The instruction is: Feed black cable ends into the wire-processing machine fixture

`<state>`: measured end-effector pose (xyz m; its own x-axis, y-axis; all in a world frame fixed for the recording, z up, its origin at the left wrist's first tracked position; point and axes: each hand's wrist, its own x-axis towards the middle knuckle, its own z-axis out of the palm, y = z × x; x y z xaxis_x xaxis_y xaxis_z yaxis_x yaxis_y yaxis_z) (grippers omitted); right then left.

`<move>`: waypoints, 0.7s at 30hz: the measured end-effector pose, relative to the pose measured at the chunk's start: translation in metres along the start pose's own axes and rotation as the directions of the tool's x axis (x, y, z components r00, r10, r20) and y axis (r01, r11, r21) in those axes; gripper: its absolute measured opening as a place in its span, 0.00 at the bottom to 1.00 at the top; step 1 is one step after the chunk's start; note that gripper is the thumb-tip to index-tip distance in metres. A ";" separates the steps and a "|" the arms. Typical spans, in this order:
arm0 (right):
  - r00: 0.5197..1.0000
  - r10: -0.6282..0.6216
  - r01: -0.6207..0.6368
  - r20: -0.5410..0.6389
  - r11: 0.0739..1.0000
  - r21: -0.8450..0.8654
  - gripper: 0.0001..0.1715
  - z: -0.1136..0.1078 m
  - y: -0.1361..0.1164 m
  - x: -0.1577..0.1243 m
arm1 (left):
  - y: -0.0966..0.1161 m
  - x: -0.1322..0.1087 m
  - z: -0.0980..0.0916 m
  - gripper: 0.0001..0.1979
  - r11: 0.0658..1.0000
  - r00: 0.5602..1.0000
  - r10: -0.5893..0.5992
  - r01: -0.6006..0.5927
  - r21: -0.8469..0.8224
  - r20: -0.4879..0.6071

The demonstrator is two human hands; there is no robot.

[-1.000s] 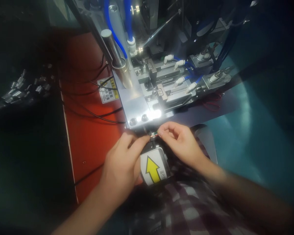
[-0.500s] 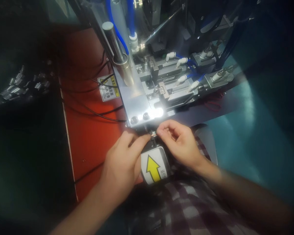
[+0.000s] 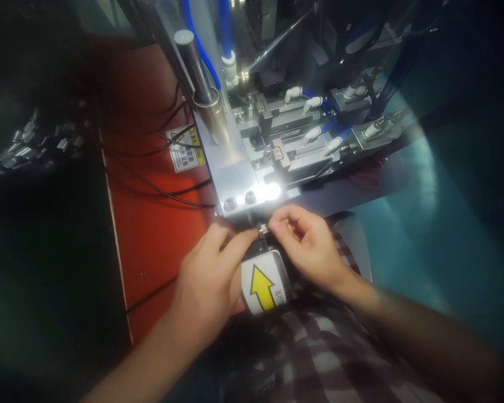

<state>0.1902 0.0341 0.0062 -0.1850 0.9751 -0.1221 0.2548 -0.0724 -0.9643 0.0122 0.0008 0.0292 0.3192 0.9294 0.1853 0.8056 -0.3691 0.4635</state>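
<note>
My left hand (image 3: pixel 212 277) and my right hand (image 3: pixel 306 243) meet just below the front edge of a metal machine plate (image 3: pixel 235 176). Both pinch a small metal connector (image 3: pixel 261 228) on a thin cable, one from each side. The fingers of both hands are closed around it. Right beneath the hands sits a black box with a white label and a yellow arrow (image 3: pixel 262 285), partly covered by my left palm.
The machine carries a steel post (image 3: pixel 199 73), blue air hoses (image 3: pixel 224 28) and white-tipped fittings (image 3: pixel 315 134). Black wires (image 3: pixel 163 193) cross the red panel (image 3: pixel 151 235) with a warning sticker (image 3: pixel 185 150). Several metal parts (image 3: pixel 29 145) lie in the dark at left. Checked cloth (image 3: pixel 319 358) lies below.
The hands have shifted slightly up toward the plate's edge and the fingertips have drawn closer on the connector. The view has tilted a little.
</note>
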 end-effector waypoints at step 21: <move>0.978 0.171 -0.134 0.117 0.954 -0.269 0.09 -0.013 -0.023 0.010 | -0.001 -0.003 0.000 0.13 0.997 0.996 0.071 -0.072 -0.017 -0.062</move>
<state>0.1947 0.0482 0.0305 -0.2486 0.9171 -0.3115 0.5234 -0.1434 -0.8399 0.0107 -0.0016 0.0281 0.3437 0.8991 0.2711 0.7719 -0.4349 0.4638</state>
